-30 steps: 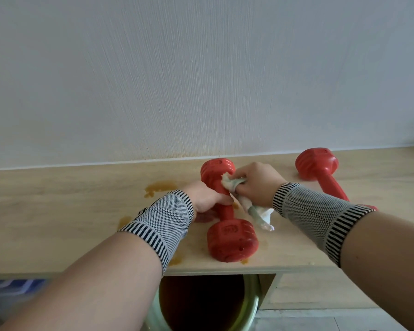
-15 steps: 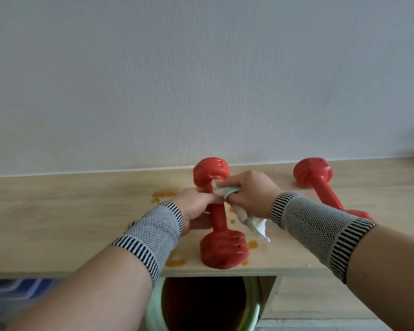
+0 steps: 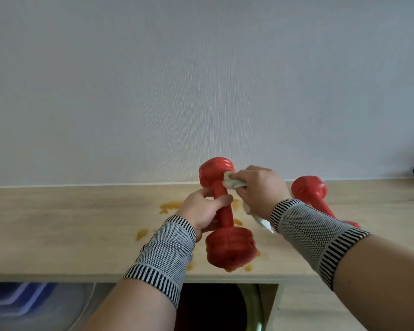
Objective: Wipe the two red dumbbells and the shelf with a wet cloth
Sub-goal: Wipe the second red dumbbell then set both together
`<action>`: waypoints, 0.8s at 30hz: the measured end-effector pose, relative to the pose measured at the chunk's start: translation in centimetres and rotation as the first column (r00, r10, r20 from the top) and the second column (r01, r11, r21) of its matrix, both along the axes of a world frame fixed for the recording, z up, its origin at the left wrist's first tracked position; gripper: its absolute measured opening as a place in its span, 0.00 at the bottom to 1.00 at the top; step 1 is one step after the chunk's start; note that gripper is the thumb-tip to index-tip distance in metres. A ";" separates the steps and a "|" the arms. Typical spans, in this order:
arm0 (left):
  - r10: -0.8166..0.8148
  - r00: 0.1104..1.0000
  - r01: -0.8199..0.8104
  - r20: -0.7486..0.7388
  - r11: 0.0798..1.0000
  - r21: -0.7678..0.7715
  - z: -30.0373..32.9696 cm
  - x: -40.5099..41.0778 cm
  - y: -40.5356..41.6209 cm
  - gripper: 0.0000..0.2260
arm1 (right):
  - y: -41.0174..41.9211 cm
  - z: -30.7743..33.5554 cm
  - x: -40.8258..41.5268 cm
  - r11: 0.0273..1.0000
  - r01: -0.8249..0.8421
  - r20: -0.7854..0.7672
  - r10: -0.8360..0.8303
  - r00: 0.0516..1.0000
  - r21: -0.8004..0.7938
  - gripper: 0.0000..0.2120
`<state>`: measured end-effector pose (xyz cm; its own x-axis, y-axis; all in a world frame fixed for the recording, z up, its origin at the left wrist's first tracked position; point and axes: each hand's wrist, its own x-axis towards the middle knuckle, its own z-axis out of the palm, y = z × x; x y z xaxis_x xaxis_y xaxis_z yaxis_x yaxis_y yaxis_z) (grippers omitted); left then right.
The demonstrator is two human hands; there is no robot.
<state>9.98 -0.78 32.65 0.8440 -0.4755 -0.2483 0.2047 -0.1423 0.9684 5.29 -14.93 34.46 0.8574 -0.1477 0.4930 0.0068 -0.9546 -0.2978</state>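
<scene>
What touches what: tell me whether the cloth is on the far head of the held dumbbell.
Touching. The head view shows the cloth, bunched in the right hand, pressed against the dumbbell's far head.

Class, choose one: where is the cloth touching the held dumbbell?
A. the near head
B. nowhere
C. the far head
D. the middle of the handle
C: the right hand presses the cloth against the dumbbell's far head, while the left hand grips the handle.
</scene>
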 end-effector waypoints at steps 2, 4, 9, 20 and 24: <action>-0.014 1.000 0.014 -0.005 0.999 -0.029 -0.1 -0.1 -0.1 0.14 | 0.1 -0.3 -0.2 0.999 -0.028 0.041 0.029 0.999 -0.024 0.12; -0.016 1.000 0.016 0.005 0.999 -0.039 -0.2 -0.1 -0.4 0.14 | 0.4 -0.1 -0.1 0.997 -0.054 0.077 0.058 0.995 -0.060 0.11; -0.004 0.996 0.003 0.086 1.000 0.008 -0.4 0.8 -0.6 0.19 | 0.0 -0.1 0.3 0.996 -0.071 0.152 0.080 0.985 -0.060 0.11; 0.023 0.994 -0.025 0.105 0.999 0.020 -1.0 1.2 1.0 0.11 | 1.7 -0.8 1.8 0.970 -0.137 0.205 0.178 0.962 -0.198 0.08; 0.027 0.998 -0.027 0.055 1.000 -0.005 -0.9 1.2 1.5 0.13 | 1.2 -1.9 2.0 0.992 -0.124 0.194 0.125 0.973 -0.019 0.10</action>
